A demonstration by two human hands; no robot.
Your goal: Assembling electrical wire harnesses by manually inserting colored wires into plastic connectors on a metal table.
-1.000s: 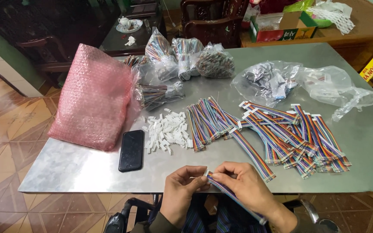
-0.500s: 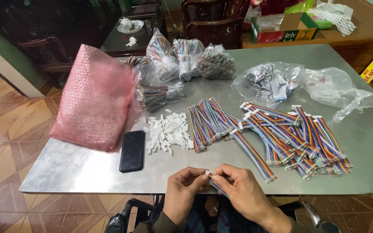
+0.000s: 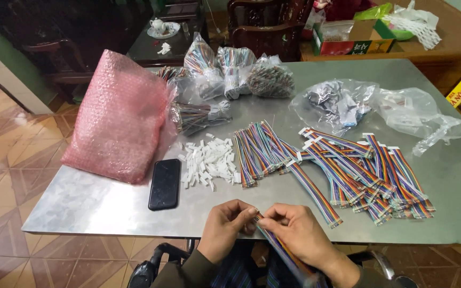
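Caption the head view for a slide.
Both hands, left hand and right hand, pinch a rainbow ribbon cable at a metal table.

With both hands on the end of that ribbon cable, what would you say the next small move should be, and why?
Probably reach the left hand to the white connectors for one: both hands pinch the cable end, which looks bare, though that is hard to tell, while finished cables carry white ends.
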